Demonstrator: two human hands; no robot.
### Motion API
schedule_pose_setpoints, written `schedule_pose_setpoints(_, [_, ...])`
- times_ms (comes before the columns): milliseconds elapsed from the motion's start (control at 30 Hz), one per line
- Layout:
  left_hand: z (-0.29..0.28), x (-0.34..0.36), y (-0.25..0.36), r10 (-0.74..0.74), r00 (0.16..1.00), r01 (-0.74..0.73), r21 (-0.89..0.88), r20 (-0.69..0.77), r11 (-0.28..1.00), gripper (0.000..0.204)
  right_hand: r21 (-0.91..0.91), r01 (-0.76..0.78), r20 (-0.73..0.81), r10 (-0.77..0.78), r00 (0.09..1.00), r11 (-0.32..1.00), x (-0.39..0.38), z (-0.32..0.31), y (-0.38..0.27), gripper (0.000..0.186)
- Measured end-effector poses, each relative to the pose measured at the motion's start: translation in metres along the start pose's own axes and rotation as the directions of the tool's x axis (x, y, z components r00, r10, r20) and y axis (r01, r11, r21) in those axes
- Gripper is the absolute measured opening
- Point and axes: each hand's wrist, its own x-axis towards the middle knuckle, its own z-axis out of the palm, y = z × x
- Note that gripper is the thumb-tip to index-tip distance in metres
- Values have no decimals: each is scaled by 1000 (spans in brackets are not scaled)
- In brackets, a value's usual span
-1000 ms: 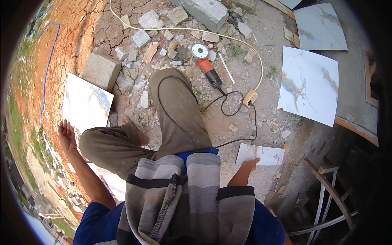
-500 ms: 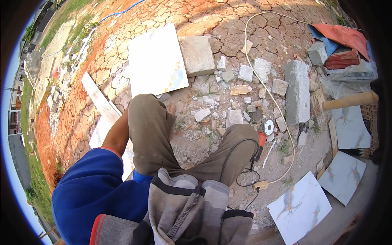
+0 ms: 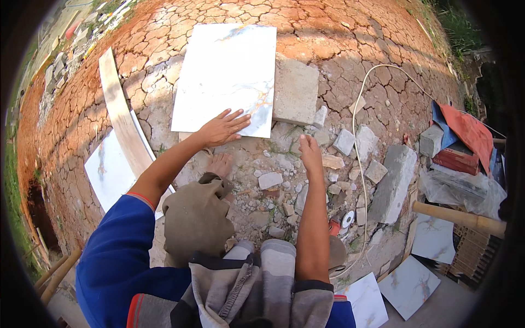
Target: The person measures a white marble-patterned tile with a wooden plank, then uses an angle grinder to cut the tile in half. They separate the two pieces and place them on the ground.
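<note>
A large glossy white tile [image 3: 224,71] with grey-gold veining lies in front of me, beside a concrete block [image 3: 296,90] on its right. My left hand [image 3: 223,128] lies flat on the tile's near edge, fingers spread. To the right of the tile's near corner, my right hand [image 3: 310,156] is raised over the rubble with its fingers closed. Whatever it holds, if anything, is too small to make out. By my right forearm an angle grinder [image 3: 334,227] with a white disc lies on the ground, partly hidden.
At left a wooden plank [image 3: 121,106] lies across another tile [image 3: 105,167]. Broken stones [image 3: 270,180] and a long concrete piece [image 3: 392,183] litter the right side. A pale cable [image 3: 358,117] loops there. Farther right are a bamboo pole [image 3: 456,217] and more tiles [image 3: 410,285].
My left hand, hidden before, now rests on the tile. My right hand has come into view, reaching forward. The view has shifted, and my knees sit lower in it.
</note>
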Motion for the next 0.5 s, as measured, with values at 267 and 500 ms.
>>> schedule_pose_setpoints(267, [-19, 177, -60, 272, 962, -273, 17, 31, 962, 62, 586, -347, 323, 182, 929, 732, -4, 145, 41, 44])
schedule_pose_setpoints(500, [-2, 263, -199, -310, 913, 339, 73, -264, 938, 57, 711, -484, 465, 175, 868, 510, 7, 133, 32, 36])
